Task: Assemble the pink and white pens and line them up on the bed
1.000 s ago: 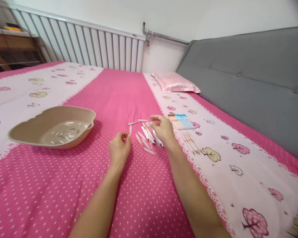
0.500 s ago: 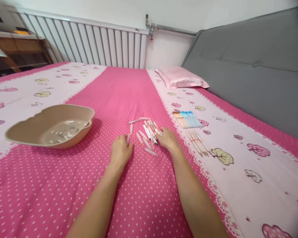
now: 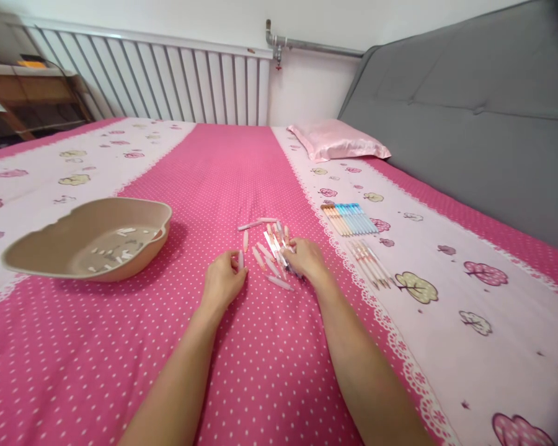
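Note:
My left hand [image 3: 222, 279] is closed, its fingertips pinching a slim pale pink pen barrel [image 3: 240, 260] close to the bedspread. Over the right side of a loose pile of pen parts [image 3: 270, 241], my right hand [image 3: 310, 260] has its thumb and fingers drawn together. What it grips is hidden among the pieces. Loose pink barrels, such as one pale barrel [image 3: 279, 283] in front, lie around the pile. To the right is a neat row of blue and orange pens [image 3: 351, 220]. Nearer me lies a smaller row of pale pens [image 3: 370, 263].
A beige basin [image 3: 69, 238] holding small white and grey pieces stands at the left on the pink dotted bedspread [image 3: 235, 161]. A pink pillow [image 3: 337, 141] lies at the back, beside a grey headboard [image 3: 460, 93]. Beyond the bed is a white radiator [image 3: 167, 80].
My right hand has moved slightly left, further into the pile, and some pieces there have shifted. My left hand stays nearly in place with the pink barrel. The view has shifted a little.

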Demonstrator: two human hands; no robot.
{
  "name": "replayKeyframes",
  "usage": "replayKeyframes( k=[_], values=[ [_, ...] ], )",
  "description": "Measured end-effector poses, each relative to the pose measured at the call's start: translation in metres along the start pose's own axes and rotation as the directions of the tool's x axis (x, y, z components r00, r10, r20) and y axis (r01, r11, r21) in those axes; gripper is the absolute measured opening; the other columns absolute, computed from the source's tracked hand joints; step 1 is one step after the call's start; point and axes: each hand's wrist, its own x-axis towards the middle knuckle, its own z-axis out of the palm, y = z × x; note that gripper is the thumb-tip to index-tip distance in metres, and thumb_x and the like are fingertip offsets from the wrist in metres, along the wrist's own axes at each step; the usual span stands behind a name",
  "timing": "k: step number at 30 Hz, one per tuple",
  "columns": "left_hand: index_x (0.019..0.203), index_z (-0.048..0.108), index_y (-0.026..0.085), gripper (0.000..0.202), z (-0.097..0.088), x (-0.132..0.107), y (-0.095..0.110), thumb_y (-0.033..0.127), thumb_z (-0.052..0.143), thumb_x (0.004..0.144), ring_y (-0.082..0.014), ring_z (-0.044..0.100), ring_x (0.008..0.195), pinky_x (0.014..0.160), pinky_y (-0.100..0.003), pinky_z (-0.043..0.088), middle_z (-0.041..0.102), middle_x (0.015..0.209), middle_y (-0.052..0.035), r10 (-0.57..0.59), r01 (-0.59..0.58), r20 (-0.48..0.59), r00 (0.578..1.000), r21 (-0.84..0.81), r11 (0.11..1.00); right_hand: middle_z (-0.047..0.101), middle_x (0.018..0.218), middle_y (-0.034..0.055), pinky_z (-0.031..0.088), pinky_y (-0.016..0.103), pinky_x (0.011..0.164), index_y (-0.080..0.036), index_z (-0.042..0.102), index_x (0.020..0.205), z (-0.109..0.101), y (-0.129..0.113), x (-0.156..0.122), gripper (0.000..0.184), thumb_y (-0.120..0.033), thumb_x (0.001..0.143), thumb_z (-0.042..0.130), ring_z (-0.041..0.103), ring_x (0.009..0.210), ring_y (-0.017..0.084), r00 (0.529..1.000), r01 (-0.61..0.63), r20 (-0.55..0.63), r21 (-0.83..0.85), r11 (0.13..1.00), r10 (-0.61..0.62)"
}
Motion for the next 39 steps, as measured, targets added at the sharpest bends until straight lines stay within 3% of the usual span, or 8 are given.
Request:
replayKeyframes(
  k=[5,12,20,27,31,34,37,39],
  values=[
    [0.091,0.064,0.017,0.022,-0.001,-0.001,0.001,0.022,0.053,0.072,-0.0214,0.061,0.066,0.06,-0.03,0.043,0.067,0.074,-0.0074,0.029,-0.029,-0.009,1.0,0.015,0.999,0.07,0.101,0.0121,0.044,0.029,0.073,-0.017,0.066,0.104,-0.002,-0.001,-0.001,0.037,-0.042,0.081,0.052,0.064,0.094,0.026,0.999,0.0,0.036,-0.007,1.0,0.0],
    [0.097,0.062,0.016,0.029,0.002,-0.001,-0.001,0.02,0.048,0.072,-0.0222,0.059,0.064,0.056,-0.029,0.038,0.065,0.074,-0.0072,0.041,-0.044,0.033,0.999,0.079,0.996,0.068,0.104,0.0149,0.044,0.03,0.071,-0.013,0.063,0.105,-0.003,-0.01,-0.006,0.037,-0.04,0.083,0.05,0.064,0.093,0.027,0.995,0.042,0.092,0.002,0.999,-0.042],
    [0.088,0.063,0.018,0.024,0.003,-0.001,-0.001,0.019,0.046,0.071,-0.0196,0.056,0.06,0.053,-0.028,0.034,0.064,0.072,-0.006,0.084,-0.093,0.106,0.991,0.08,0.992,0.07,0.09,0.0092,0.041,0.027,0.062,-0.018,0.064,0.094,-0.006,-0.015,-0.011,0.032,-0.044,0.082,0.05,0.064,0.078,0.023,0.978,0.105,0.182,0.017,0.994,-0.106],
    [0.1,0.063,0.017,0.029,0.001,-0.004,0.003,0.026,0.051,0.074,-0.0199,0.058,0.064,0.055,-0.027,0.035,0.064,0.073,-0.0056,0.057,-0.063,0.103,0.993,0.059,0.996,0.07,0.084,0.0084,0.037,0.026,0.057,-0.017,0.066,0.092,-0.01,-0.015,-0.012,0.03,-0.04,0.083,0.048,0.062,0.072,0.021,0.982,0.078,0.175,0.007,0.997,-0.078],
    [0.102,0.06,0.016,0.038,0.0,-0.006,0.007,0.045,0.052,0.079,-0.0198,0.057,0.066,0.055,-0.027,0.033,0.063,0.075,-0.0059,0.0,-0.003,0.078,0.997,0.039,0.999,0.069,0.085,0.012,0.035,0.027,0.056,-0.014,0.066,0.09,-0.01,-0.016,-0.014,0.034,-0.042,0.084,0.048,0.062,0.073,0.022,0.996,0.038,0.081,0.001,0.999,-0.038],
    [0.091,0.06,0.016,0.044,-0.004,-0.009,0.013,0.055,0.041,0.084,-0.0188,0.055,0.063,0.054,-0.026,0.031,0.061,0.071,-0.0055,0.001,-0.001,-0.009,1.0,0.014,1.0,0.068,0.084,0.0116,0.034,0.028,0.058,-0.015,0.064,0.084,-0.014,-0.02,-0.017,0.038,-0.048,0.087,0.044,0.062,0.074,0.022,0.994,0.063,-0.098,0.048,0.997,-0.059],
    [0.075,0.059,0.017,0.052,-0.011,-0.016,0.023,0.062,0.035,0.084,-0.0171,0.05,0.057,0.053,-0.026,0.028,0.057,0.063,-0.0036,0.001,-0.004,-0.139,0.99,-0.021,1.0,0.066,0.073,0.0067,0.034,0.026,0.058,-0.017,0.061,0.077,-0.022,-0.03,-0.025,0.052,-0.055,0.092,0.029,0.06,0.068,0.018,0.943,0.253,-0.272,0.203,0.946,-0.193],
    [0.064,0.057,0.017,0.058,-0.018,-0.022,0.03,0.064,0.029,0.085,-0.0151,0.046,0.051,0.051,-0.026,0.027,0.051,0.053,-0.0016,0.011,-0.031,-0.187,0.982,-0.106,0.994,0.063,0.067,0.003,0.035,0.025,0.058,-0.018,0.06,0.072,-0.027,-0.039,-0.035,0.06,-0.057,0.094,0.019,0.058,0.062,0.014,0.897,0.398,-0.341,0.35,0.848,-0.28]
  ],
)
